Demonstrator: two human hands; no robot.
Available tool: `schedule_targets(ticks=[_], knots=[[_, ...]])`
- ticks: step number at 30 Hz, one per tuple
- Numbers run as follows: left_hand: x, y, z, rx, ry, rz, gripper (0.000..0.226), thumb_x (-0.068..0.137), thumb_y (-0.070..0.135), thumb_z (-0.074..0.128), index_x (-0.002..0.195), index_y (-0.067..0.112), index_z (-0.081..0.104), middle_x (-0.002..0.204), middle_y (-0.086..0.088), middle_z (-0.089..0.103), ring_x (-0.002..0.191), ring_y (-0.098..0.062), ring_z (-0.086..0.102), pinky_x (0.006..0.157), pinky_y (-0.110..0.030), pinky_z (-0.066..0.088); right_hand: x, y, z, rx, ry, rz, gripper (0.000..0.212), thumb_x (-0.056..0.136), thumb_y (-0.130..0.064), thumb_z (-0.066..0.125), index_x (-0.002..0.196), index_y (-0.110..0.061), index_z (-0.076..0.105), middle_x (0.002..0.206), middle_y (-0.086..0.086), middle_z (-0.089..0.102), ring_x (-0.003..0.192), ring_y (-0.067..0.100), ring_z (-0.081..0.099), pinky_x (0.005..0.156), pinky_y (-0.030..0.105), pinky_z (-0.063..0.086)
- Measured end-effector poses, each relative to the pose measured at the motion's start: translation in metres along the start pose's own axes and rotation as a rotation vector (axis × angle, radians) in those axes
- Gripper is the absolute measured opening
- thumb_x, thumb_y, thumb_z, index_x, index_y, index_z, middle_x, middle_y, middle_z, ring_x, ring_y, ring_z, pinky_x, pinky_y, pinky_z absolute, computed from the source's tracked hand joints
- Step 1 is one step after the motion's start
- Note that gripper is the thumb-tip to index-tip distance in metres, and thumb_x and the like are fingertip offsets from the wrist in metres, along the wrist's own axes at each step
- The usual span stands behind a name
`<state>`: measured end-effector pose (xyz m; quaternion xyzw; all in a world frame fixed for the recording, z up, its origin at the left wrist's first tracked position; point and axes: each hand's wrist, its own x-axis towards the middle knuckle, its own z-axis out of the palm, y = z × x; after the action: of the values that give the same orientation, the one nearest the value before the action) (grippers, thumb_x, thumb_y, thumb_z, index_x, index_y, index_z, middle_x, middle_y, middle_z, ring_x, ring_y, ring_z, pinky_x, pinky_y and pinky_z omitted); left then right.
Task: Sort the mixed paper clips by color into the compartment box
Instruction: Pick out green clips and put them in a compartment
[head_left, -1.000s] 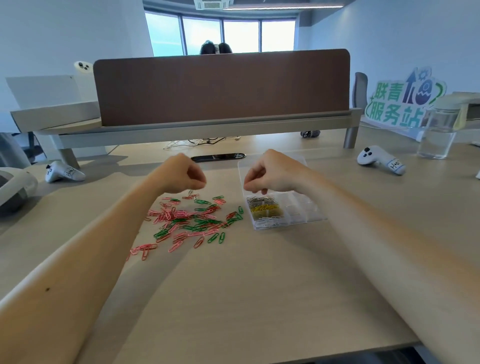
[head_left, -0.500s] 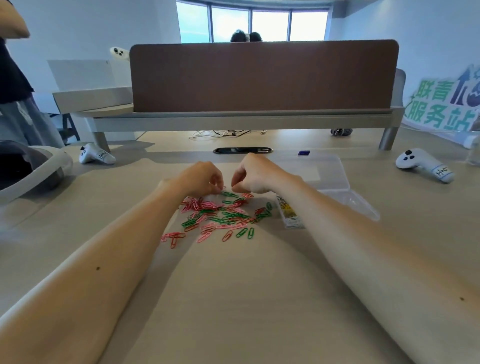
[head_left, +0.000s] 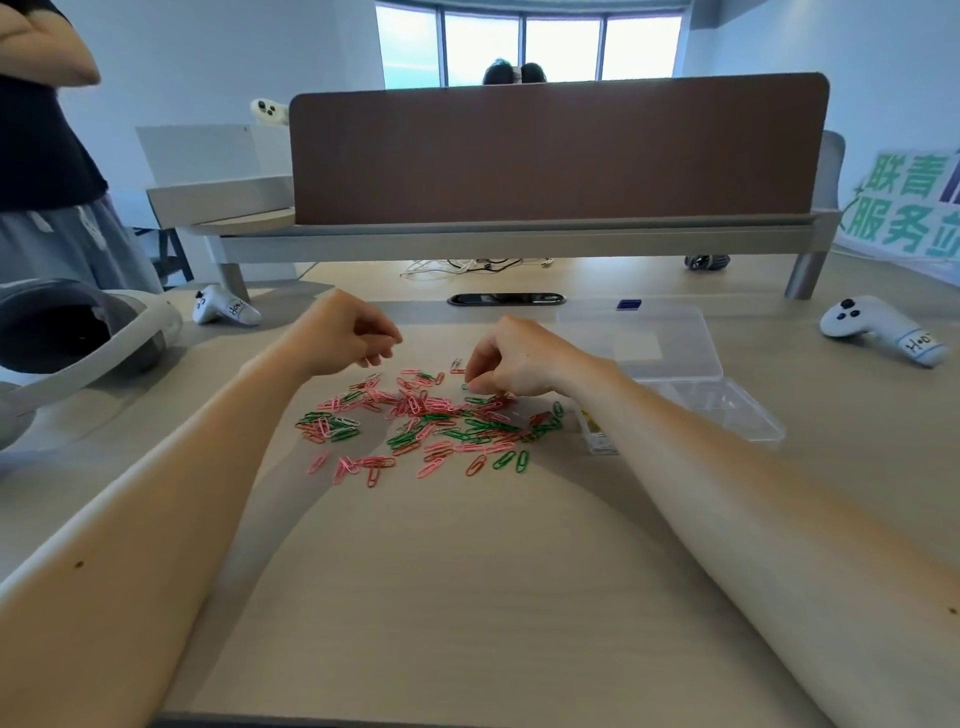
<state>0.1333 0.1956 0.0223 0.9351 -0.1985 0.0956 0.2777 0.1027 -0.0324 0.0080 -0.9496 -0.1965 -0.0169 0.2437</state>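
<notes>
Left hand (head_left: 345, 335) withdrawn, right hand (head_left: 511, 361) pinching paper clips (head_left: 426, 415)

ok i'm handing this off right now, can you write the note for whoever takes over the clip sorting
Left hand: fingers curled, above the far left edge of the paper clip pile. I cannot tell whether it holds a clip.
Right hand: fingers curled, tips down at the pile's far right edge. A pinch is not clear.
Compartment box: clear, lid open, on the table right of the pile, partly behind the right forearm.
Done: yellow clips lie in the box's near-left corner.
Left: pink, red and green clips lie mixed in the pile, to be sorted.
</notes>
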Motion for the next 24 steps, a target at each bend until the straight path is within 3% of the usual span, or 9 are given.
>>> schedule_targets(ticks=[3, 6, 10, 13, 20, 24], knots=[[-0.013, -0.017, -0.015, 0.001, -0.014, -0.086, 0.007, 0.086, 0.007, 0.066, 0.092, 0.009, 0.069, 0.080, -0.005, 0.071, 0.072, -0.017, 0.069, 0.071, -0.025, 0.056, 0.004, -0.013, 0.005, 0.009, -0.015, -0.043, 0.019, 0.085, -0.019, 0.073, 0.103, -0.014, 0.075, 0.096, -0.005, 0.070, 0.083, 0.006, 0.061, 0.080, 0.025, 0.051], [-0.026, -0.028, -0.019, 0.044, -0.121, -0.142, 0.003, 0.087, 0.008, 0.066, 0.087, 0.011, 0.068, 0.081, -0.005, 0.071, 0.072, -0.016, 0.069, 0.068, -0.023, 0.054, 0.009, -0.030, 0.014, -0.003, -0.042, -0.089, 0.022, 0.085, -0.021, 0.073, 0.106, -0.013, 0.075, 0.096, -0.006, 0.070, 0.081, 0.005, 0.060, 0.072, 0.018, 0.044], [-0.038, -0.035, -0.023, 0.104, -0.194, -0.187, 0.002, 0.086, 0.015, 0.068, 0.085, 0.016, 0.069, 0.082, -0.002, 0.070, 0.072, -0.014, 0.064, 0.065, -0.019, 0.048, 0.020, -0.055, 0.031, -0.015, -0.056, -0.135, 0.023, 0.083, -0.026, 0.075, 0.103, -0.015, 0.076, 0.102, -0.001, 0.073, 0.083, 0.008, 0.059, 0.076, 0.021, 0.042], [-0.047, -0.040, -0.028, 0.066, -0.207, -0.216, 0.003, 0.085, 0.013, 0.069, 0.086, 0.016, 0.070, 0.081, -0.004, 0.071, 0.074, -0.018, 0.064, 0.070, -0.024, 0.053, 0.028, -0.072, 0.042, -0.007, -0.065, -0.142, 0.027, 0.083, -0.030, 0.075, 0.104, -0.014, 0.075, 0.102, 0.001, 0.073, 0.088, 0.012, 0.061, 0.080, 0.025, 0.047], [-0.065, -0.039, -0.029, 0.004, -0.324, -0.194, 0.009, 0.080, 0.020, 0.076, 0.089, 0.022, 0.075, 0.084, -0.007, 0.073, 0.079, -0.027, 0.066, 0.080, -0.036, 0.056, 0.039, -0.089, 0.061, -0.045, -0.103, -0.123, 0.024, 0.081, -0.032, 0.074, 0.099, -0.017, 0.077, 0.095, 0.001, 0.073, 0.083, 0.014, 0.062, 0.070, 0.024, 0.045], [-0.064, -0.034, -0.025, 0.081, -0.338, -0.180, 0.011, 0.078, 0.024, 0.078, 0.088, 0.026, 0.076, 0.084, -0.002, 0.074, 0.083, -0.026, 0.067, 0.083, -0.035, 0.056, 0.039, -0.093, 0.064, -0.050, -0.114, -0.108, 0.019, 0.080, -0.025, 0.075, 0.097, -0.017, 0.077, 0.089, 0.001, 0.071, 0.082, 0.015, 0.063, 0.070, 0.024, 0.047]])
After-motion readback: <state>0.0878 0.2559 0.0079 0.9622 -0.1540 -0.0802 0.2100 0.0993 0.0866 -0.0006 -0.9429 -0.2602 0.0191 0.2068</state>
